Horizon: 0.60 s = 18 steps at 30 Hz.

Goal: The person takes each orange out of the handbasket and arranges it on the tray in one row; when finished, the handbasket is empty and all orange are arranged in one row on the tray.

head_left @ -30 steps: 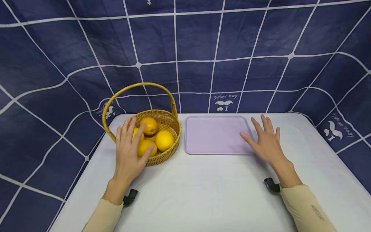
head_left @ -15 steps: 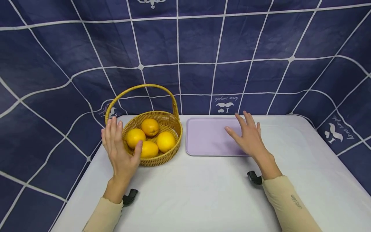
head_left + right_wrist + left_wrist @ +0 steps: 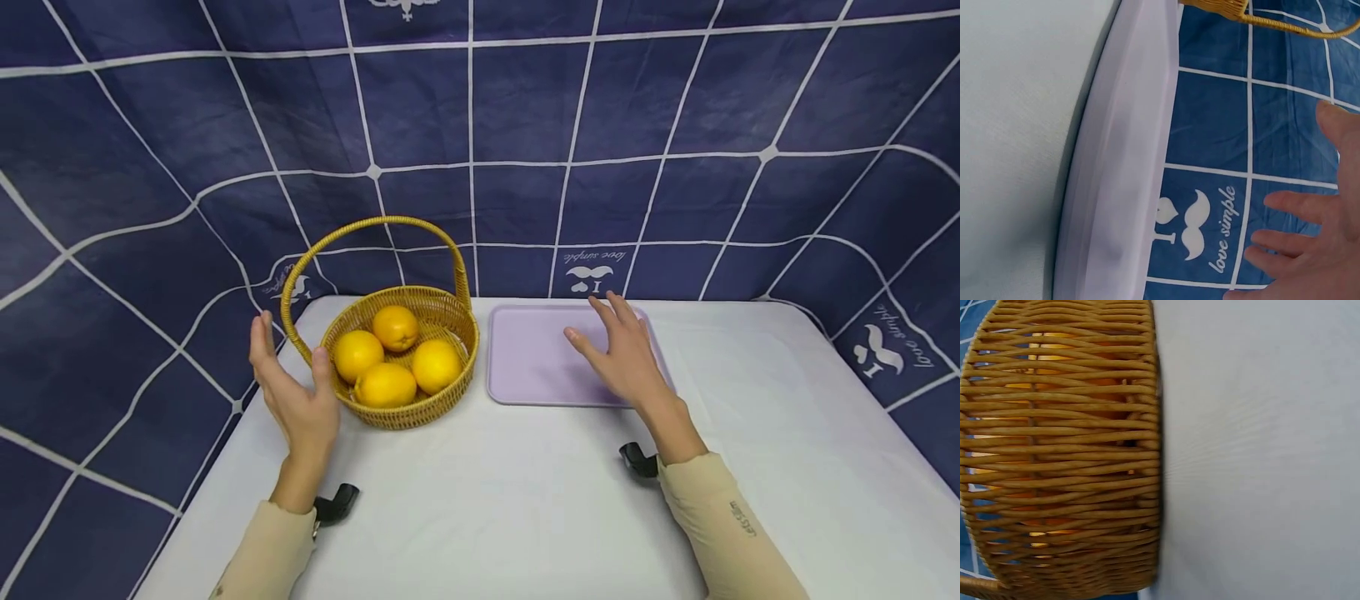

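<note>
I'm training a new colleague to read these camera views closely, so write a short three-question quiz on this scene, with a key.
1. How many oranges show in the wicker basket?

2. In the head view, what does the right hand partly cover?
a) the wicker basket
b) the lilac tray
c) one of the oranges

3. True or false: the left hand is gripping one of the oranges.

Key
1. Four.
2. b) the lilac tray.
3. False: the left hand is open and holds no fruit; all four oranges lie in the wicker basket.
</note>
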Available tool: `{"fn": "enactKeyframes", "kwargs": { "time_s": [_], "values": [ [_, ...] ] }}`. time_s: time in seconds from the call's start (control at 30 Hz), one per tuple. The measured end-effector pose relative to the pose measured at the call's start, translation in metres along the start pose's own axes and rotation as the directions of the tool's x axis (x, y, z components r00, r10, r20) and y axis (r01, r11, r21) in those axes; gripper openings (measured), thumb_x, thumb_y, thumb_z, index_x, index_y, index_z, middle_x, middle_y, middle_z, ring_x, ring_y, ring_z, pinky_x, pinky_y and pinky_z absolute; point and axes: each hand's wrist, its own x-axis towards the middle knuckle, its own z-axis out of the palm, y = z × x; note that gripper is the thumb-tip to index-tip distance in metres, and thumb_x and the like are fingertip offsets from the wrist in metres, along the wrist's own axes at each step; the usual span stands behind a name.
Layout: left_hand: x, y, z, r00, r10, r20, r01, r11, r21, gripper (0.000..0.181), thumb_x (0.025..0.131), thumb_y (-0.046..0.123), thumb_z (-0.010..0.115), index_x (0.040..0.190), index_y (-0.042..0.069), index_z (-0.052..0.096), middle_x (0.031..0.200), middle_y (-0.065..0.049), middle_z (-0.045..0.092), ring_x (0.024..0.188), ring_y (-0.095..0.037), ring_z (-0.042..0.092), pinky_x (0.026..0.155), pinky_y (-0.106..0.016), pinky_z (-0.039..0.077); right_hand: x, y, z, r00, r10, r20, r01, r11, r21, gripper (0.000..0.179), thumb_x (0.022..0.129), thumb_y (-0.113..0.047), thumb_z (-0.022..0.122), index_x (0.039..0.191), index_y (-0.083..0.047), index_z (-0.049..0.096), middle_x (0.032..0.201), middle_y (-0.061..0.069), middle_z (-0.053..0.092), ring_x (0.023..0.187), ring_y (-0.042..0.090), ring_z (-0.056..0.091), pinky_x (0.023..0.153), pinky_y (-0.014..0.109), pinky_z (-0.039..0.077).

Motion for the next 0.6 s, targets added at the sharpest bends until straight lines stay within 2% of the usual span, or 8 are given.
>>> {"fn": "enactKeyframes", "kwargs": {
  "time_s": [0.07, 0.2, 0.37, 0.5, 0.6],
  "values": [
    [-0.002, -0.005, 0.000, 0.997, -0.073, 0.027, 0.073, 0.997, 0.010, 0.074, 0.099, 0.028, 0.064, 0.163, 0.011, 0.032, 0.167, 0.002, 0.040, 0.157, -0.018, 0.033, 0.132, -0.036, 0.020, 0.000, 0.000, 0.001, 1.000, -0.010, -0.009, 0.010, 1.000, 0.008, 0.080, 0.101, -0.054, 0.063, 0.159, -0.002, 0.043, 0.171, 0.026, 0.026, 0.159, 0.046, 0.022, 0.127, 0.072, 0.010],
    [-0.006, -0.012, 0.001, 0.976, -0.197, 0.092, 0.193, 0.980, 0.044, 0.066, 0.102, 0.034, 0.062, 0.162, 0.017, 0.039, 0.164, 0.000, 0.045, 0.154, -0.019, 0.038, 0.130, -0.039, 0.025, -0.001, 0.001, 0.002, 0.999, -0.023, -0.023, 0.024, 0.999, 0.022, 0.079, 0.100, -0.051, 0.065, 0.157, 0.000, 0.045, 0.169, 0.027, 0.028, 0.158, 0.046, 0.024, 0.127, 0.071, 0.013],
    [-0.007, -0.020, 0.001, 0.951, -0.251, 0.180, 0.252, 0.968, 0.013, 0.057, 0.105, 0.033, 0.062, 0.156, 0.010, 0.049, 0.160, -0.005, 0.052, 0.151, -0.023, 0.042, 0.128, -0.038, 0.028, -0.002, 0.001, 0.005, 1.000, -0.023, -0.019, 0.024, 0.999, 0.029, 0.077, 0.100, -0.050, 0.065, 0.156, 0.000, 0.047, 0.170, 0.026, 0.028, 0.158, 0.047, 0.024, 0.128, 0.069, 0.014],
    [-0.008, -0.027, 0.002, 0.932, -0.292, 0.217, 0.299, 0.954, -0.003, 0.050, 0.106, 0.031, 0.062, 0.150, 0.008, 0.056, 0.159, -0.005, 0.053, 0.152, -0.022, 0.042, 0.128, -0.033, 0.027, -0.002, 0.000, 0.008, 1.000, -0.024, -0.013, 0.025, 0.999, 0.029, 0.076, 0.100, -0.050, 0.066, 0.155, 0.000, 0.047, 0.169, 0.027, 0.029, 0.157, 0.047, 0.026, 0.127, 0.069, 0.015],
    [-0.010, -0.032, 0.002, 0.905, -0.344, 0.249, 0.354, 0.935, 0.006, 0.046, 0.106, 0.034, 0.062, 0.146, 0.010, 0.061, 0.160, -0.005, 0.052, 0.153, -0.023, 0.041, 0.130, -0.035, 0.025, -0.003, -0.001, 0.009, 1.000, -0.022, -0.007, 0.022, 0.999, 0.025, 0.076, 0.100, -0.049, 0.065, 0.156, 0.000, 0.047, 0.168, 0.027, 0.030, 0.156, 0.049, 0.027, 0.127, 0.069, 0.017]
  ]
}}
